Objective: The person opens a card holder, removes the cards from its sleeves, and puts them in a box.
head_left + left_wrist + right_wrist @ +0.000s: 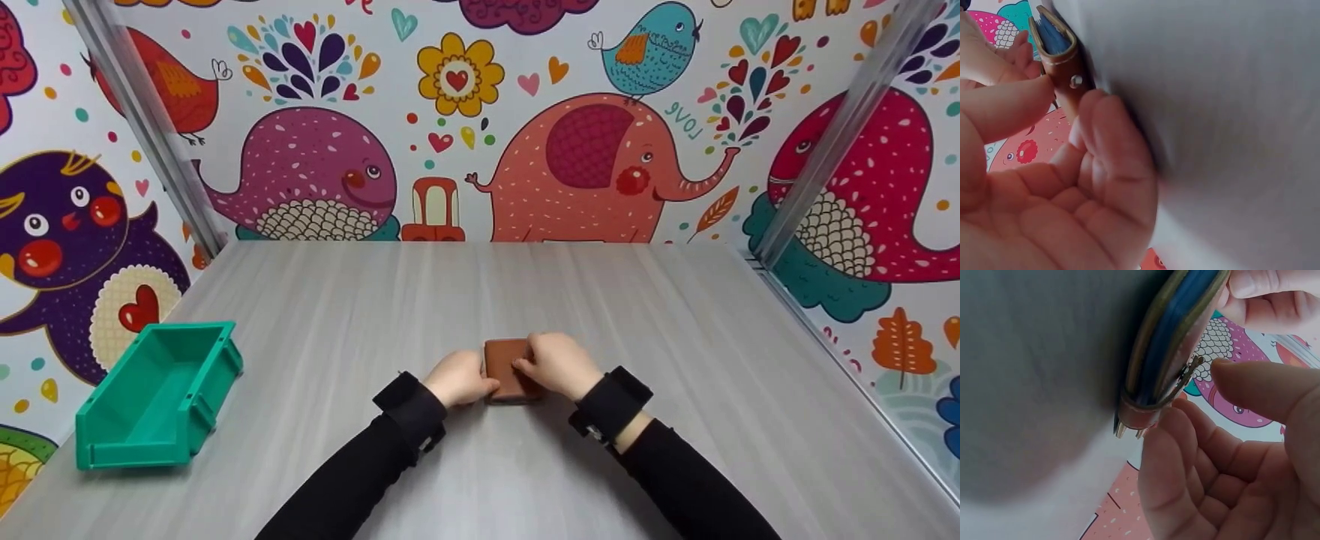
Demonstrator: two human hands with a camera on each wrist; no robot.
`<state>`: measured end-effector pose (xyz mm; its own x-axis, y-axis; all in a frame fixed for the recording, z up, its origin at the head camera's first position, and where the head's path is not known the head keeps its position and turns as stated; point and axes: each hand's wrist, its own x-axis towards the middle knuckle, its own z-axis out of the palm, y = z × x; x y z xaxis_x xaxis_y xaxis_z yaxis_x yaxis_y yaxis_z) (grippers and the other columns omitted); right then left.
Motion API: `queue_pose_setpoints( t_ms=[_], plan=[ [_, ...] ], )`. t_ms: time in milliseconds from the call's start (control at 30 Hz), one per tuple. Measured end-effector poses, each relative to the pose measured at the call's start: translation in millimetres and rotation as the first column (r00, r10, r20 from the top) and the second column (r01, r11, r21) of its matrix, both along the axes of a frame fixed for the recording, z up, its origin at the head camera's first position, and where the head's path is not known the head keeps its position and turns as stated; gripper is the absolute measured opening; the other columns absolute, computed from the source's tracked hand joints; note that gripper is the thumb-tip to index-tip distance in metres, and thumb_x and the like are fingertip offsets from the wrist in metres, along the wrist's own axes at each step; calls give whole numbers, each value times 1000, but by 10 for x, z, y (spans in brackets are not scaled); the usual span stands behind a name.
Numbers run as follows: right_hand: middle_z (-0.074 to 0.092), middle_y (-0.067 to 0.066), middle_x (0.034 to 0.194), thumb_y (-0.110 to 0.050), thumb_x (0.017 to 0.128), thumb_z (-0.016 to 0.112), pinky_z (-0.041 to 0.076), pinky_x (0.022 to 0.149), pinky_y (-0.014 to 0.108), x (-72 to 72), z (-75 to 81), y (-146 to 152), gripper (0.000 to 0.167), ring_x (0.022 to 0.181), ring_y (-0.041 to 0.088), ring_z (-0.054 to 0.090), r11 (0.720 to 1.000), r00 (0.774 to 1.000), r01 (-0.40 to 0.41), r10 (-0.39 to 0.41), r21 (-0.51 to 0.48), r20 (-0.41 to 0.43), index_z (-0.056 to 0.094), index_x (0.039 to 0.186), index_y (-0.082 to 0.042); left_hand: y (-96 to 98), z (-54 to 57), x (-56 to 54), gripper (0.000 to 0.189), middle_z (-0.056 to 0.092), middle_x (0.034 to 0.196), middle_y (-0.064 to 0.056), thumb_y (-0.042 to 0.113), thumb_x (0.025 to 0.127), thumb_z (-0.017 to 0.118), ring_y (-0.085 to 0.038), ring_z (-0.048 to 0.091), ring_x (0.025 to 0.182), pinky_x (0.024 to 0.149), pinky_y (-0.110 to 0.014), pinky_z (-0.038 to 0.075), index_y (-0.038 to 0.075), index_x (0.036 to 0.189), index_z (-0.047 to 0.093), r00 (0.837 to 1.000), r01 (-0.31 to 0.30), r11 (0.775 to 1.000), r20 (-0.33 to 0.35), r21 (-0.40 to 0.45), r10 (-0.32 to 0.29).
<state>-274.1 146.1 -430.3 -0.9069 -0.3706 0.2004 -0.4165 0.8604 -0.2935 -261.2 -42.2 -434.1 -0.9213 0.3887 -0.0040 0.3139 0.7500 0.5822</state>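
A small brown leather wallet [506, 367] lies on the table between both hands, with blue inner leaves along its edge. My left hand [459, 379] holds its left side. In the left wrist view, that thumb [1022, 107] touches the cover and the fingertips meet the spine of the wallet [1064, 73], near a metal stud. On the other side, my right hand [561, 366] has curled fingers against the right edge. The right wrist view shows a narrow closure strap [1185, 379] rising over the wallet's cover, its end close to the right thumb [1252, 385].
A green plastic bin [135, 454] stands at the table's left side. The pale grey table [360, 300] reaches back to a wall [450, 150] printed with cartoon animals. Metal posts [142, 120] frame the corners.
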Motion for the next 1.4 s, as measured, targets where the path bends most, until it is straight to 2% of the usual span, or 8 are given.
queue_pose_setpoints(
  t_ms=[267,567,733,900,1200,1300,1400],
  plan=[
    [55,6,68,-25,88,75,48,61,42,2,-31,-54,30,62,23,54,998,999,8,-5,58,-51,56,76,-5,11,1,-5,22,49,66,0,15,83,72,-14,42,55,53,-26,34,6,71,56,1000,-6,1000,-18,-15,6],
    [60,12,70,-32,85,78,52,58,44,20,-76,-114,36,63,29,61,990,989,40,-21,133,-147,61,77,-1,17,-7,-19,37,39,59,5,16,82,73,-12,38,53,52,-25,30,14,61,43,1000,-16,1000,-22,-23,16],
    [61,14,71,-26,85,77,53,59,45,25,-82,-126,33,64,32,62,986,978,44,-10,162,-206,61,77,2,16,-13,-21,37,39,60,5,16,82,74,-13,38,54,52,-26,31,13,62,43,999,-11,1000,-37,-19,10],
    [59,14,66,-18,81,78,52,56,46,22,-98,-127,29,60,33,61,990,963,22,17,141,-269,59,72,2,19,-25,-25,40,37,59,5,16,81,74,-12,36,53,52,-26,30,14,60,41,999,-9,1000,-44,-20,8],
    [61,16,64,-14,81,76,52,54,47,34,-92,-163,23,60,34,62,990,964,43,-5,136,-268,63,70,2,13,-25,-38,46,33,55,7,17,83,73,-11,34,49,49,-24,27,16,56,36,1000,-5,1000,-24,-12,5],
    [59,15,62,-12,80,76,51,50,45,39,-101,-181,22,57,33,61,988,952,43,4,147,-307,63,69,1,10,-25,-37,45,33,56,7,16,83,73,-11,34,50,50,-24,27,16,57,36,1000,-3,1000,-25,-7,3],
    [58,13,60,-10,77,76,51,47,43,39,-121,-194,21,54,30,59,985,930,47,17,166,-367,61,66,-1,9,-28,-38,43,34,57,6,16,82,73,-12,34,51,50,-25,27,16,59,37,1000,-4,1000,-19,-2,4]
  ],
)
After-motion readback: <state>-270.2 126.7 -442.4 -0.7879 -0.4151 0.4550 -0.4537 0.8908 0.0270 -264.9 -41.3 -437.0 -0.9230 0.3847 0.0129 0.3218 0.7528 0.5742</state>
